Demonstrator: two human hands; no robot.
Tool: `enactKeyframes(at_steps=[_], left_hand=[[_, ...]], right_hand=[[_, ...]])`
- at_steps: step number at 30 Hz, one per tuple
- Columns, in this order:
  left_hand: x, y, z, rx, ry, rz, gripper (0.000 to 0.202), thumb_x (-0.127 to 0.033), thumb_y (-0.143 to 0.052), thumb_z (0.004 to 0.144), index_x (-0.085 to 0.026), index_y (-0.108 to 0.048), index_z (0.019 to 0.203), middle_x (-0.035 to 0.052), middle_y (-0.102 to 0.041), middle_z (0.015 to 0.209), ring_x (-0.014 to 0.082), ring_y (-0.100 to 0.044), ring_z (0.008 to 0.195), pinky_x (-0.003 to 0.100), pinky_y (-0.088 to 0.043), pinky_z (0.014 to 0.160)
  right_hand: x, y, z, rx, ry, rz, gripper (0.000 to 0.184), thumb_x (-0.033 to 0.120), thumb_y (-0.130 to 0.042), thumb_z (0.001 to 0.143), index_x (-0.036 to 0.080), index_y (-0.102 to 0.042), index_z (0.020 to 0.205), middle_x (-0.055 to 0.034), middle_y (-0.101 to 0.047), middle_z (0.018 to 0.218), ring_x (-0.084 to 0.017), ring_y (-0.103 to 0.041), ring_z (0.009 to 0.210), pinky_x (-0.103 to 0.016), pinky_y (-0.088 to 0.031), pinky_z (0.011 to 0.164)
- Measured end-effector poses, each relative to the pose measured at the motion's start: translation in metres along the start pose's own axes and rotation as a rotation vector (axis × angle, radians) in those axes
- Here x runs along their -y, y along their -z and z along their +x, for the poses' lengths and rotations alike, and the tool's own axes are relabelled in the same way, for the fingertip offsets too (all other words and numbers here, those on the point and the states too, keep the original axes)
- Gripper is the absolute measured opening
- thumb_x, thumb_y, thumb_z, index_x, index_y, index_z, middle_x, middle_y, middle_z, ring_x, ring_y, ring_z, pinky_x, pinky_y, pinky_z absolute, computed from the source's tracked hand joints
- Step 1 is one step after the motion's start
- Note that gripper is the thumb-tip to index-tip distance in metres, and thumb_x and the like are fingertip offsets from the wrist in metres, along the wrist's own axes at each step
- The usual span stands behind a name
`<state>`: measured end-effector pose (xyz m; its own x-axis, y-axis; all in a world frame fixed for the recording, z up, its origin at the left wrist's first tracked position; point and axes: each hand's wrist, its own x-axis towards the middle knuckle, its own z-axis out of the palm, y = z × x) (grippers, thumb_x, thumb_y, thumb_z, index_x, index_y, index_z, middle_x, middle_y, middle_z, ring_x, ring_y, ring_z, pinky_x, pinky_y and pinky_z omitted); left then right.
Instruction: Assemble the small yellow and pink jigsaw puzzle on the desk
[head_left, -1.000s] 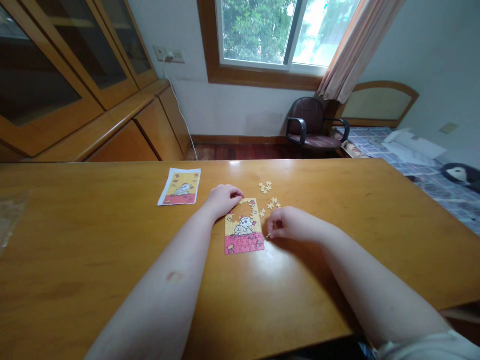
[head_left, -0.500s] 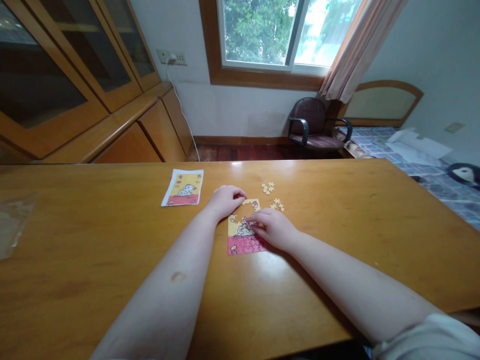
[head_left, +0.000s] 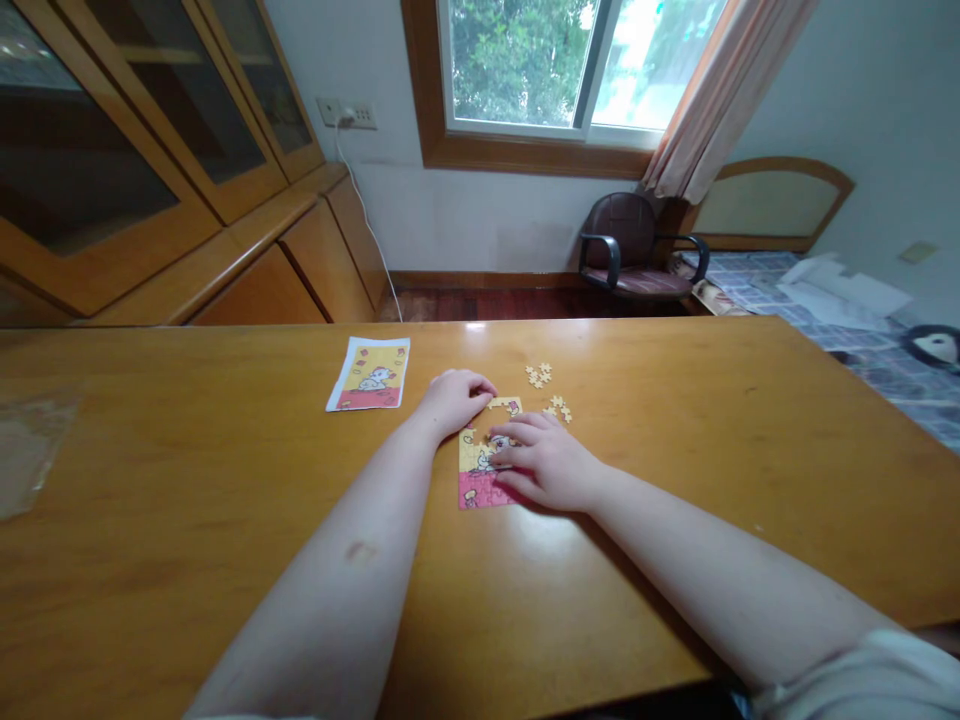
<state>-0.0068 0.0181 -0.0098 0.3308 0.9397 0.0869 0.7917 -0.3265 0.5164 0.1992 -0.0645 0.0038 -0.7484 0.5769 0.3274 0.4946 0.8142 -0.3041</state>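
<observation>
A partly assembled jigsaw puzzle (head_left: 480,492) lies on the wooden table, pink at the bottom and yellow above, with a white cartoon animal in the middle. Bare wood shows through a gap in its upper part. My left hand (head_left: 457,402) rests at the puzzle's upper left corner, fingers curled together; whatever is under the fingertips is hidden. Spread fingers of my right hand (head_left: 551,462) lie flat over the puzzle's right side, covering part of the animal. Loose puzzle pieces (head_left: 538,375) sit beyond the puzzle, and more pieces (head_left: 558,408) lie just behind my right hand.
A printed picture (head_left: 371,375) of the same design lies left of the puzzle on the table (head_left: 675,400). Clear plastic wrapping (head_left: 34,450) is at the far left. Beyond the table stand a cabinet (head_left: 262,275), an office chair (head_left: 630,245) and a bed (head_left: 765,285).
My right hand's fingers have gone from a pinch over the animal picture to spread flat on the puzzle. My left hand stays at the upper left corner.
</observation>
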Motion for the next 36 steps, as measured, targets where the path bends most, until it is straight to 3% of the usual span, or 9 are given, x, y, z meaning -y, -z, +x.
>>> enactKeyframes(at_steps=[3,9,17,21,30,36], left_hand=[[-0.0003,-0.0001,-0.0003,-0.005,0.003,-0.006,0.02,-0.029,-0.059,0.081,-0.027,-0.077,0.088,0.0005,-0.075,0.094,0.022,-0.063,0.092,0.034,-0.048,0.085],[-0.0006,-0.0002,-0.0002,-0.007,-0.004,-0.024,0.019,-0.027,-0.06,0.08,-0.026,-0.077,0.088,0.0007,-0.075,0.092,0.021,-0.064,0.089,0.032,-0.049,0.082],[-0.0022,0.0012,-0.0002,0.001,0.006,-0.024,0.02,-0.025,-0.061,0.079,-0.025,-0.078,0.089,0.0013,-0.075,0.093,0.0204,-0.064,0.09,0.03,-0.05,0.08],[-0.0012,0.0009,0.0001,-0.004,-0.002,-0.027,0.019,-0.026,-0.061,0.079,-0.025,-0.077,0.089,0.0008,-0.076,0.093,0.0205,-0.064,0.09,0.03,-0.05,0.081],[-0.0009,-0.0003,0.0004,-0.015,-0.012,-0.041,0.02,-0.027,-0.06,0.08,-0.025,-0.077,0.088,0.001,-0.076,0.091,0.0203,-0.065,0.089,0.029,-0.05,0.078],[-0.0015,0.0003,0.0003,-0.012,-0.011,-0.036,0.02,-0.027,-0.059,0.079,-0.024,-0.077,0.089,0.0017,-0.075,0.091,0.0203,-0.065,0.088,0.03,-0.05,0.077]], right_hand=[[-0.001,-0.0022,-0.0007,0.003,-0.006,-0.019,0.031,0.045,-0.058,0.091,0.024,-0.074,0.107,-0.0094,-0.06,0.133,-0.031,-0.047,0.126,-0.05,-0.038,0.104],[-0.0005,-0.0022,-0.0003,0.06,-0.051,-0.01,0.039,0.052,-0.056,0.091,0.024,-0.073,0.112,-0.0108,-0.054,0.139,-0.031,-0.041,0.133,-0.05,-0.033,0.11],[0.0039,-0.0034,0.0012,0.192,-0.094,-0.064,0.063,0.063,-0.056,0.086,0.024,-0.057,0.135,-0.0149,-0.032,0.155,-0.035,-0.021,0.145,-0.058,-0.015,0.117],[0.0043,-0.0021,0.0023,0.185,-0.124,-0.069,0.069,0.066,-0.053,0.086,0.02,-0.055,0.137,-0.0153,-0.033,0.155,-0.034,-0.022,0.145,-0.057,-0.014,0.118],[0.0038,0.0027,0.0043,0.164,-0.205,-0.045,0.062,0.066,-0.05,0.087,0.021,-0.063,0.128,-0.0129,-0.04,0.152,-0.036,-0.028,0.142,-0.06,-0.016,0.116],[0.0039,0.0016,0.0042,0.182,-0.224,-0.056,0.068,0.068,-0.05,0.087,0.02,-0.057,0.135,-0.0142,-0.035,0.155,-0.038,-0.025,0.143,-0.062,-0.015,0.116]])
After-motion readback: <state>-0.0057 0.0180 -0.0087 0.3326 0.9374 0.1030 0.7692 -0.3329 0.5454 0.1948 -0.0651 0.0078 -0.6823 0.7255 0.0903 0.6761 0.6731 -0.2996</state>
